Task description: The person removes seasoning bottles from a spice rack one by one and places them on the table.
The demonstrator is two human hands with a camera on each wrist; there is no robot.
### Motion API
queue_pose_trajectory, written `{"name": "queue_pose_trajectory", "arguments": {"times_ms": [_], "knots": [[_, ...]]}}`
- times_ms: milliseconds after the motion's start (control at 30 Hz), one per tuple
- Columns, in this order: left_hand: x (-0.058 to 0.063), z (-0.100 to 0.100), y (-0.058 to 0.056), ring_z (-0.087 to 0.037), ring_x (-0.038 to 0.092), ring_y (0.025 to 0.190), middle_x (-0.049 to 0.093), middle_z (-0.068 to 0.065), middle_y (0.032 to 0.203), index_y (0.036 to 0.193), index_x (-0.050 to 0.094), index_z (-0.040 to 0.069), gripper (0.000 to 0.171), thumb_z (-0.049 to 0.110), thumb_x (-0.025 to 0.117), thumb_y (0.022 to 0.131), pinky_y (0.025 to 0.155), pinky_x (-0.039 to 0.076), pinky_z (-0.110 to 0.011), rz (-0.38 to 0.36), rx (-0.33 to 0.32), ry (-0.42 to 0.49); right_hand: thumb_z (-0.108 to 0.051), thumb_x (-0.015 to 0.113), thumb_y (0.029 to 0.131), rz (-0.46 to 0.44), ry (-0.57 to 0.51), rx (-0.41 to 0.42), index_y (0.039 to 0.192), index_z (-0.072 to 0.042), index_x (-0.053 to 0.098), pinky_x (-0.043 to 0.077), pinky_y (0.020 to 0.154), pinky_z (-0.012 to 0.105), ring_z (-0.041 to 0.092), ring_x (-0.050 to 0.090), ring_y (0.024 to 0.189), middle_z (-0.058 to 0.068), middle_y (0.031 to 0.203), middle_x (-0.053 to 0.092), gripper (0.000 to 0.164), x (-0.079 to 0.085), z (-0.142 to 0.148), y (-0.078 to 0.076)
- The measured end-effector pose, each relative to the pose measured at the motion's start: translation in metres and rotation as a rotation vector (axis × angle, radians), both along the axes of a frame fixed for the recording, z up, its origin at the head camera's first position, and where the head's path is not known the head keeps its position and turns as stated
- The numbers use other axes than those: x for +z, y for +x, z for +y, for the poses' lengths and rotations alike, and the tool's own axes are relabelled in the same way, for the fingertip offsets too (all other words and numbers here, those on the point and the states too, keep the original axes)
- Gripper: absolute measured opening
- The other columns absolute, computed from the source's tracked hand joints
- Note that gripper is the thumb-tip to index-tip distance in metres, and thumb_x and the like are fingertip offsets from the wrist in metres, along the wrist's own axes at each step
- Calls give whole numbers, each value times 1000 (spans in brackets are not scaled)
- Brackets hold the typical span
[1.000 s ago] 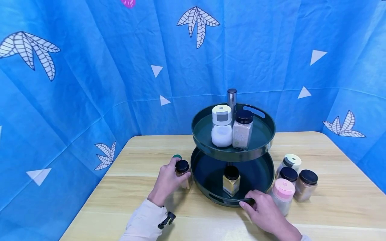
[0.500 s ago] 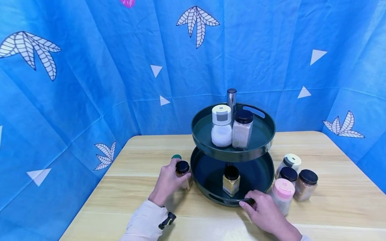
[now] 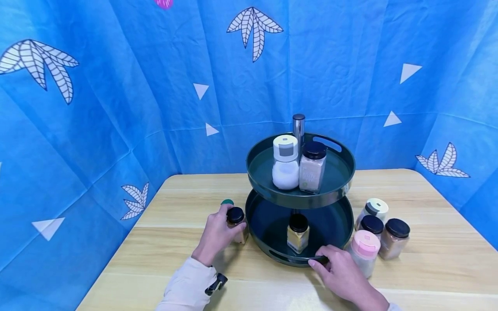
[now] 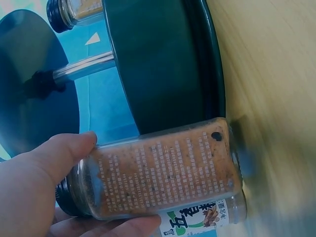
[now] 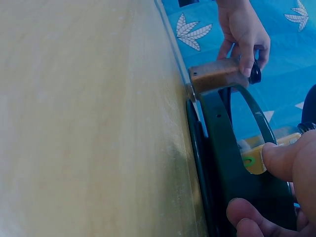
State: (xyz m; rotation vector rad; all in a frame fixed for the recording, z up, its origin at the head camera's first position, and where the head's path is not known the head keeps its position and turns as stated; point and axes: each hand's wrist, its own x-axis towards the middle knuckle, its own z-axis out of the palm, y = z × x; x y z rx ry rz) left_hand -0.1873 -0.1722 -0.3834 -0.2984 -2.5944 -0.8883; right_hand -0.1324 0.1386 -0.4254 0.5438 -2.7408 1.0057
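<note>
My left hand [image 3: 218, 231] grips a square spice jar [image 3: 240, 235] with a black lid, left of a dark green two-tier rack. In the left wrist view this jar [image 4: 158, 170] holds brown powder, and its base is close to the tabletop. Behind it is a green-lidded jar [image 3: 227, 201], mostly hidden by the hand; its label [image 4: 200, 217] shows in the left wrist view. My right hand [image 3: 342, 272] holds the front rim of the rack's lower tray [image 3: 268, 250] beside the handle slot. On that tray stands a black-lidded jar of yellow powder [image 3: 298, 236].
The upper tray [image 3: 264, 188] bears a white-lidded jar [image 3: 285, 166] and a square black-lidded jar [image 3: 312, 168]. Right of the rack, close to my right hand, several jars stand together, among them a pink-lidded one [image 3: 365, 250]. Blue cloth [image 3: 175, 86] hangs around the table.
</note>
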Motion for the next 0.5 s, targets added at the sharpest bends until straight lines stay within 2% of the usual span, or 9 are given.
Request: {"name": "queue_pose_trajectory", "arguments": {"times_ms": [500], "knots": [[-2, 1, 1, -27, 67, 86, 68, -25, 100, 119, 50, -3, 58, 22, 79, 77, 68, 58, -39, -3, -8, -1, -19, 74, 81, 9, -5, 8, 78, -20, 61, 46, 52, 22, 1, 47, 58, -9, 73, 53, 13, -1, 1, 0]]}}
